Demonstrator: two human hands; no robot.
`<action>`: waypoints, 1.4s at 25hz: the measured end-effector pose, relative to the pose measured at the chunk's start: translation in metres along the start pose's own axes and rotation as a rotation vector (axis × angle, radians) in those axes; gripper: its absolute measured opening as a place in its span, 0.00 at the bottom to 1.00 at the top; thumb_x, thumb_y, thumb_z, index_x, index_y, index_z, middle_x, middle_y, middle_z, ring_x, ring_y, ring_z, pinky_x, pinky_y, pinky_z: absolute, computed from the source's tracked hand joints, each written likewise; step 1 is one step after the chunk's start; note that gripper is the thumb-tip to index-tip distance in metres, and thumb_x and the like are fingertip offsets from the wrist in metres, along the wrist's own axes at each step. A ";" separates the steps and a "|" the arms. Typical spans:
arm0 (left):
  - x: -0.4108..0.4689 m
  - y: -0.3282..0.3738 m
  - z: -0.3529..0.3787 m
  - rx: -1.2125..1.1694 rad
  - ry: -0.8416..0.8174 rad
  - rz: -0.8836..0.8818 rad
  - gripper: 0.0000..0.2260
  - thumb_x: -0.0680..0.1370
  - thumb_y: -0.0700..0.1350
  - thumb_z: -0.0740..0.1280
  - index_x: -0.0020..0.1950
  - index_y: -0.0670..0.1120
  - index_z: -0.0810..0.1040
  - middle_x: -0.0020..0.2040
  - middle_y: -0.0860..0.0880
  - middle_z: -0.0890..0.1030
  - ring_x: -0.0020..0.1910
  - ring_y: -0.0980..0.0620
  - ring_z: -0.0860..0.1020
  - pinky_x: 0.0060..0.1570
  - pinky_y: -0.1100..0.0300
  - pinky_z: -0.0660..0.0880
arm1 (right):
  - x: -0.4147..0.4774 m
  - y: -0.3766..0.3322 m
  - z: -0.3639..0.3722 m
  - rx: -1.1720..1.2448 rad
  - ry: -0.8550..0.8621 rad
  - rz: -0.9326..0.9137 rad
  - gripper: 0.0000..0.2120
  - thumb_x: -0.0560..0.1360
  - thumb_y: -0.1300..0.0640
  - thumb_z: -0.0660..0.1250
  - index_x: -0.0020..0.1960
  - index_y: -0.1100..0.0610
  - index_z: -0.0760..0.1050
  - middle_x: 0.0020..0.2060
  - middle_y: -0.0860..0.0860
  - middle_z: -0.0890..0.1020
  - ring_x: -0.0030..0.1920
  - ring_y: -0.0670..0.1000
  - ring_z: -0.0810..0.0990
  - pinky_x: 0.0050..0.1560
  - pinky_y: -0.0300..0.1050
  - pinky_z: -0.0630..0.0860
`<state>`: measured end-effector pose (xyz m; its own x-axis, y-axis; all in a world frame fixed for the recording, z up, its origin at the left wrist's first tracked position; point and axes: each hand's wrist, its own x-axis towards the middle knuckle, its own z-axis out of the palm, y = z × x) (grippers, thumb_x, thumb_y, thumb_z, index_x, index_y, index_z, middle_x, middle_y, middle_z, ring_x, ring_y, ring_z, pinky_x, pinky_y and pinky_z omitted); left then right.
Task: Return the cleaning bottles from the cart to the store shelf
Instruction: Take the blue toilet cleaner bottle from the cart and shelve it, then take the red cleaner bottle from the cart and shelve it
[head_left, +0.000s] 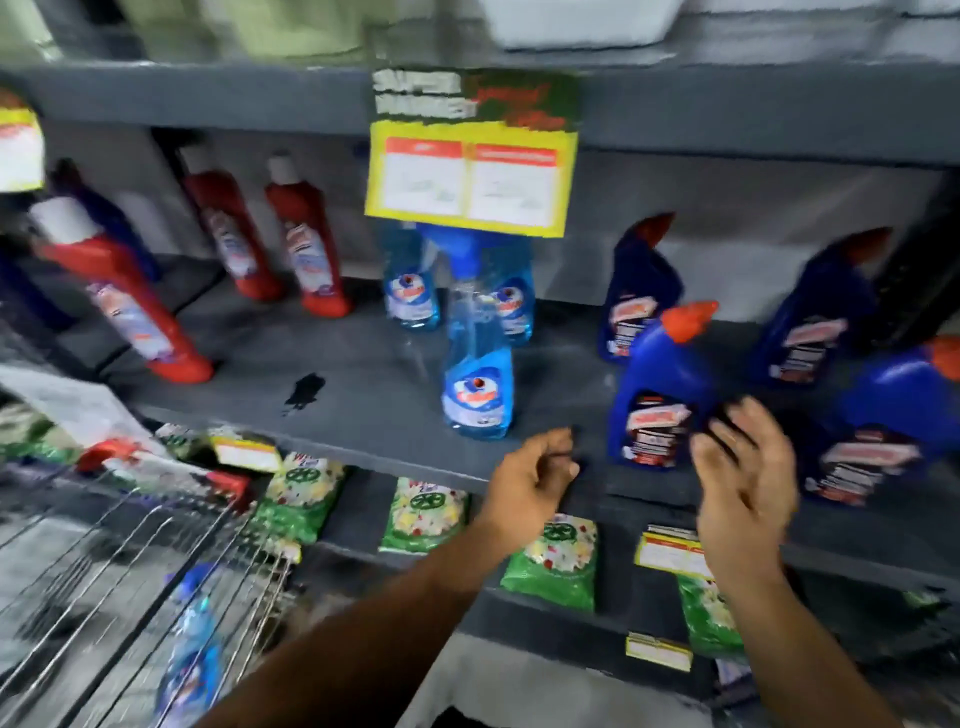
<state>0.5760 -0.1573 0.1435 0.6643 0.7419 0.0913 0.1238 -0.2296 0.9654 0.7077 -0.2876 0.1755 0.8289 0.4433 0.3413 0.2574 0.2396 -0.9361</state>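
On the grey store shelf (374, 395) stand red bottles (130, 306) at the left, light-blue spray bottles (475, 379) in the middle and dark-blue bottles with orange caps (660, 400) at the right. My left hand (530, 483) hovers at the shelf's front edge, fingers loosely curled and empty. My right hand (743, 483) is open and empty, just in front of the nearest dark-blue bottle, not touching it. At the lower left the wire cart (156, 561) holds a light-blue spray bottle (192, 649). The whole frame is motion-blurred.
A yellow price sign (470, 171) hangs from the shelf above the spray bottles. A dark spill mark (306, 389) lies on the shelf. Green packets (426, 514) fill the lower shelf, with yellow price tags (670, 553) on its edge.
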 end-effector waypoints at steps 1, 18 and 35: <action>-0.023 -0.008 -0.022 -0.023 0.055 -0.005 0.14 0.74 0.35 0.68 0.59 0.43 0.77 0.52 0.53 0.82 0.45 0.70 0.79 0.51 0.75 0.73 | -0.022 0.006 0.011 -0.031 0.009 -0.029 0.19 0.73 0.62 0.67 0.60 0.46 0.70 0.54 0.41 0.79 0.51 0.38 0.78 0.55 0.33 0.74; -0.351 -0.217 -0.470 -0.183 0.907 -1.326 0.08 0.75 0.37 0.65 0.36 0.45 0.72 0.34 0.45 0.75 0.36 0.47 0.76 0.55 0.46 0.77 | -0.285 0.012 0.524 -0.428 -1.708 -0.201 0.20 0.70 0.52 0.69 0.61 0.54 0.74 0.58 0.58 0.78 0.57 0.57 0.77 0.58 0.43 0.70; -0.397 -0.388 -0.362 -1.657 1.745 -1.316 0.09 0.77 0.39 0.57 0.47 0.45 0.77 0.43 0.46 0.79 0.39 0.52 0.79 0.42 0.60 0.72 | -0.613 0.242 0.646 -0.956 -2.159 0.114 0.25 0.68 0.41 0.70 0.52 0.61 0.76 0.48 0.58 0.82 0.46 0.58 0.82 0.45 0.48 0.79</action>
<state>-0.0025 -0.1342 -0.1789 -0.0324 -0.1461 -0.9887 -0.9900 0.1404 0.0117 -0.0593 0.0568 -0.2056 -0.4888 0.4925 -0.7201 0.8588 0.1266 -0.4964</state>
